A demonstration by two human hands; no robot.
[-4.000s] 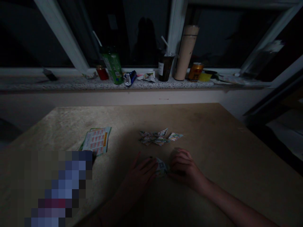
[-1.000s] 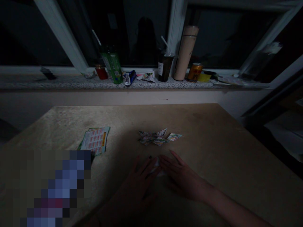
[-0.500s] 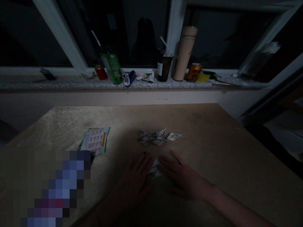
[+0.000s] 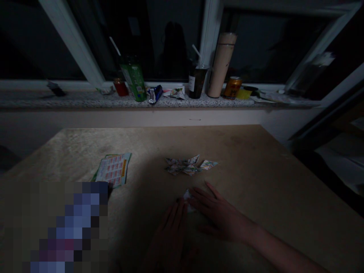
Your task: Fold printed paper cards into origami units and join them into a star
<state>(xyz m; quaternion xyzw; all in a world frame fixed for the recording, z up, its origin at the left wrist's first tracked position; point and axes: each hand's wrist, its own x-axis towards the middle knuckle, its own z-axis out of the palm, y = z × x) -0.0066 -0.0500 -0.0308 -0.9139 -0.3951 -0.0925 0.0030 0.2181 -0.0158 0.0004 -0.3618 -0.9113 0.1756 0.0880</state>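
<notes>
A small folded paper piece (image 4: 188, 196) lies on the wooden table (image 4: 256, 170) close in front of me. My right hand (image 4: 217, 212) lies flat on it with fingers stretched out, covering most of it. My left hand (image 4: 172, 231) rests beside it on the left, fingers extended, their tips touching the paper's edge. Just beyond lies a small heap of folded paper pieces (image 4: 189, 165). A stack of printed paper sheets (image 4: 112, 173) sits to the left.
A stone window sill (image 4: 85, 99) runs behind the table, holding a green bottle (image 4: 133, 80), a red can (image 4: 121, 87), a dark cup with a straw (image 4: 196, 80), a tall beige tumbler (image 4: 220, 64) and an orange can (image 4: 233, 87). The scene is dim.
My left hand has slid back toward me along the paper's left side. My right hand has stayed flat on the folded piece. Four seconds ago both hands pinched it.
</notes>
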